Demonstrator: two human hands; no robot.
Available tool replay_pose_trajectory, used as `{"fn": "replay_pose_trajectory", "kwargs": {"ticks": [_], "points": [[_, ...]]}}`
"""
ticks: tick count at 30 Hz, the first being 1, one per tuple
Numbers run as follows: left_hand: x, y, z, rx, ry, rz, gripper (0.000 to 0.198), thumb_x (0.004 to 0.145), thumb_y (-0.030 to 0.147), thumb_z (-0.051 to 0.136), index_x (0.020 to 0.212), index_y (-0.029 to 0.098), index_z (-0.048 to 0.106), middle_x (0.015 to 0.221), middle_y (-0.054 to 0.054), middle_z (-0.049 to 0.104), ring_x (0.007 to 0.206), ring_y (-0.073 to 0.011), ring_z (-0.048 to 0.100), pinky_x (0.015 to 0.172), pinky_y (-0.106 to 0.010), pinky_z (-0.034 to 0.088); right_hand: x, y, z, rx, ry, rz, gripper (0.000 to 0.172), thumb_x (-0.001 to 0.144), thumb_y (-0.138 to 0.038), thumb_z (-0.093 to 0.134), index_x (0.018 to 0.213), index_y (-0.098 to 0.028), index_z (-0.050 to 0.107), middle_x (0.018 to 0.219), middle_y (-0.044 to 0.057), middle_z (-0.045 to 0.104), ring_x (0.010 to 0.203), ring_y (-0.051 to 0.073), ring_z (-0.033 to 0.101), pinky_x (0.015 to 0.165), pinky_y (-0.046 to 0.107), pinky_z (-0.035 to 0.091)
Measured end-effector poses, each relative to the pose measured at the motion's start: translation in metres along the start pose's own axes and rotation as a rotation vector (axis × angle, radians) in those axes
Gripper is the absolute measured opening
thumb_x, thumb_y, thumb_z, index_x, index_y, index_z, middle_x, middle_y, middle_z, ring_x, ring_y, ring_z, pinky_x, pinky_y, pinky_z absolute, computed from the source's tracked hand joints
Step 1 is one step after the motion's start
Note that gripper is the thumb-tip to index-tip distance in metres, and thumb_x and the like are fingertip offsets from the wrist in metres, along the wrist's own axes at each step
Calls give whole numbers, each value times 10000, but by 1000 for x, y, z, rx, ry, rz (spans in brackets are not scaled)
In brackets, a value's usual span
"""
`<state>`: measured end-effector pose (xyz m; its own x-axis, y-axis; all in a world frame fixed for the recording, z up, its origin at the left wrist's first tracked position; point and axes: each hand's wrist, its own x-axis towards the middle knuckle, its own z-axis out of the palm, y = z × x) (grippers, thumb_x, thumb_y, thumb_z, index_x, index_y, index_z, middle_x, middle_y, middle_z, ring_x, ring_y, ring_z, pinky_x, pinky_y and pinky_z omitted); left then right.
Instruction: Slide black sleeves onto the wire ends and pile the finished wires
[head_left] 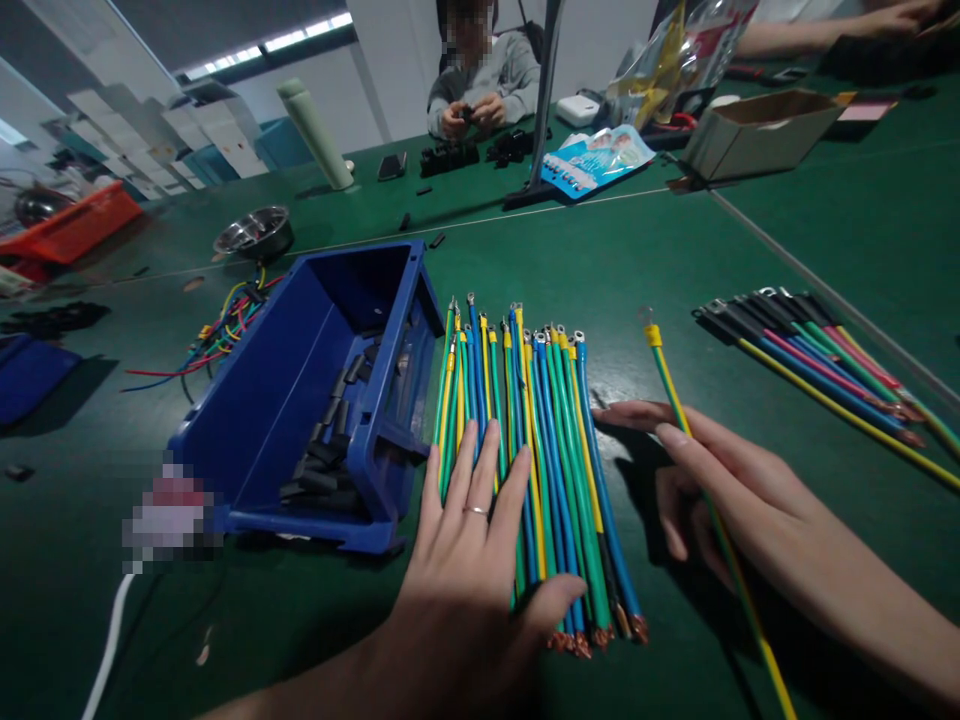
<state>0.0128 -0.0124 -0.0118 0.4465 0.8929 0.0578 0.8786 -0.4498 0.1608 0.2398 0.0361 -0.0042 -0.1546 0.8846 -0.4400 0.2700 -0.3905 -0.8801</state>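
Note:
Spread fingers of my left hand [469,540] lie flat on a row of cut cables [559,440], coloured green, blue and yellow. These cables have metal lugs at the far end and bare copper strands at the near end. My right hand [739,475] pinches a yellow-green cable [665,372] between thumb and fingers, its lug end pointing away from me. The index finger of that hand reaches toward the row's right side. Beside the row, on the left, a blue bin [262,400] holds short black sleeves [322,470].
At right lies a fan of cables with black-sleeved ends [817,350]. Thin coloured wires [232,325] and a metal bowl [255,232] sit behind the bin. Farther back are a metal stand [541,120], a blue packet [596,162], a cardboard box [761,135] and a seated person [484,85].

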Motion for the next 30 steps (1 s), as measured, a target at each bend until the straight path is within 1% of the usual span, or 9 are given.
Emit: {"fn": "replay_pose_trajectory", "kwargs": {"ticks": [4,8,11,13,16,19,24,26,30], "points": [[0,-2,-5,-133,-45,-1,655,941,291,497,1520,147,228,1642,-155,85,1506,-333,38,1140,-681,205,-1,-6,2,-66,-35,-76,585,934,-634,384,1370,-252,456,514,-29,570,386,110,464,337,183,267],[0,-3,-6,-152,-20,-3,606,909,223,518,1475,141,316,1640,-156,92,1507,-323,20,1141,-683,200,-1,-6,3,-107,-48,-126,570,954,-591,382,1373,-214,464,528,-25,565,427,111,472,354,191,280],[2,-1,-2,-99,-3,33,679,886,274,590,1480,95,313,1625,-169,154,1506,-318,58,1155,-654,214,0,0,2,-91,-25,-117,565,960,-588,379,1399,-236,434,542,-27,576,423,111,460,344,194,261],[4,1,1,-87,-30,107,739,903,372,601,1505,90,280,1618,-133,193,1505,-290,106,1173,-593,243,1,4,1,-96,-8,-116,551,966,-581,375,1406,-254,426,546,-29,580,428,111,463,349,193,267],[7,2,3,-120,-100,215,709,962,498,498,1522,126,274,1618,-50,194,1500,-223,157,1203,-484,244,1,6,1,-121,6,-145,519,977,-567,366,1399,-274,443,551,-31,575,455,118,492,373,197,307],[9,2,1,-148,-135,239,662,1004,512,384,1529,128,263,1621,-23,170,1499,-185,153,1222,-428,190,-3,4,3,-174,-32,-203,514,985,-564,341,1387,-272,472,524,-43,533,456,125,495,408,213,365],[12,1,-3,-179,-205,261,659,1010,529,336,1528,126,277,1619,-18,181,1504,-189,108,1232,-407,135,-10,-1,7,-347,-114,-303,502,998,-540,328,1365,-259,524,566,-38,509,482,119,497,446,227,390],[13,1,-4,-181,-235,268,668,1013,525,326,1539,122,242,1624,-25,152,1505,-194,90,1232,-410,131,-10,-1,7,-375,-110,-312,504,1001,-536,329,1364,-246,524,567,-40,503,475,115,490,443,227,381],[15,2,-7,-196,-281,238,695,999,556,340,1547,145,220,1627,-17,122,1506,-208,83,1229,-440,134,-7,3,1,-319,-42,-284,522,1006,-540,320,1365,-214,512,492,-67,450,436,111,467,433,226,353]]}}
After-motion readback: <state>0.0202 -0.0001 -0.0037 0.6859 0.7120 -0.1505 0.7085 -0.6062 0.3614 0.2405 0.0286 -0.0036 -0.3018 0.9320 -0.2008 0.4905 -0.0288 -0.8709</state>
